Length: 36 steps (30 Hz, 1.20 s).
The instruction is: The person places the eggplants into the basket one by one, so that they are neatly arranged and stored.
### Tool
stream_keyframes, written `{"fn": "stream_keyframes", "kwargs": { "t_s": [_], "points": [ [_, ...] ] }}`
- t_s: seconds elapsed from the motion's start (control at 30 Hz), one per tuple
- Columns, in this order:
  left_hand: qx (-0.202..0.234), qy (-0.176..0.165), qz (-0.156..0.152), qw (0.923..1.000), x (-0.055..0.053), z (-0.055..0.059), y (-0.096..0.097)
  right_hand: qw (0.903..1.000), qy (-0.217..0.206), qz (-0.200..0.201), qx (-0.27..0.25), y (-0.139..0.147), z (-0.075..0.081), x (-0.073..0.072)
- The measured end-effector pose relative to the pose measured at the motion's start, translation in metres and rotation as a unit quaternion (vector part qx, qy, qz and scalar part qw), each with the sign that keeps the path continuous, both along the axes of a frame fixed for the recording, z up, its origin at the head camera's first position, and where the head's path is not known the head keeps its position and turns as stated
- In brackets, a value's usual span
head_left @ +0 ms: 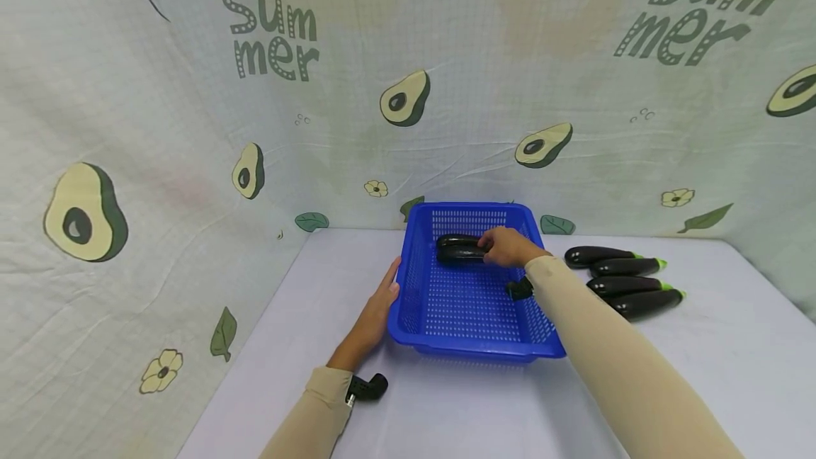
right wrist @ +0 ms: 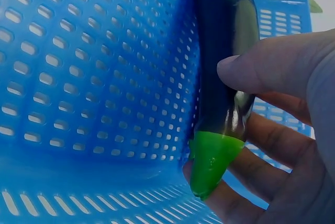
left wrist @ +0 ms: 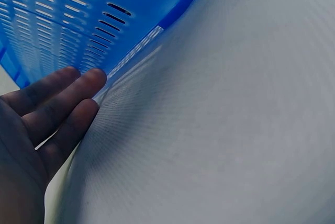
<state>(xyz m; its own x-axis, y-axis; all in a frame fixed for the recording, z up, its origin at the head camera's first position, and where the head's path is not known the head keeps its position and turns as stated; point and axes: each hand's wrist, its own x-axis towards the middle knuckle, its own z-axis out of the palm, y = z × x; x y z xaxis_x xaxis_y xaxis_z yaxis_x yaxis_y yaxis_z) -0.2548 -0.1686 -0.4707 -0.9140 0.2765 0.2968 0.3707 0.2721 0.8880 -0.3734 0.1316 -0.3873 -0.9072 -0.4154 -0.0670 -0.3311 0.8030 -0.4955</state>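
A blue perforated plastic basket [head_left: 472, 303] stands on the table. Two dark eggplants lie side by side near its back wall, a far eggplant [head_left: 454, 239] and a near eggplant [head_left: 459, 254]. My right hand [head_left: 506, 246] reaches inside from the right and grips an eggplant by its stem end. In the right wrist view the thumb presses the dark skin of that eggplant [right wrist: 220, 51], with fingers beneath it and around its green cap. With fingers extended, my left hand [head_left: 377, 309] touches the basket's left outer side; the left wrist view shows its fingertips against the slotted wall [left wrist: 63, 30].
Several more eggplants [head_left: 627, 285] lie on the white table [head_left: 720, 346] right of the basket, green ends pointing right. A printed cloth [head_left: 472, 91] with avocado pictures hangs behind the table and along its left side.
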Motion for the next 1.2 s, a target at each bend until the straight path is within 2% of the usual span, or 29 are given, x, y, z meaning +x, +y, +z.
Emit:
{"fn": "stream_keyframes", "kwargs": {
  "t_s": [0.2,0.53,0.8,1.07,1.2],
  "points": [
    [0.007,0.000,-0.007,1.0000,-0.0008,-0.0007,-0.0007,0.9998,0.001,0.011,0.017,-0.0006,0.0000,-0.0024],
    [-0.004,0.006,0.002,1.0000,-0.0003,0.0001,0.0002,0.9991,0.007,0.019,0.036,-0.0012,-0.0003,-0.0055],
    [-0.009,0.006,0.011,0.9999,-0.0003,0.0006,0.0002,0.9988,-0.028,0.006,0.039,-0.0032,0.0016,-0.0027],
    [-0.002,0.007,0.007,0.9999,-0.0006,-0.0007,-0.0004,0.9994,0.020,0.005,0.027,-0.0035,0.0011,-0.0014],
    [-0.003,0.008,0.006,0.9999,-0.0004,-0.0010,-0.0005,0.9997,0.023,-0.007,0.005,-0.0032,0.0017,-0.0004]
  ]
}}
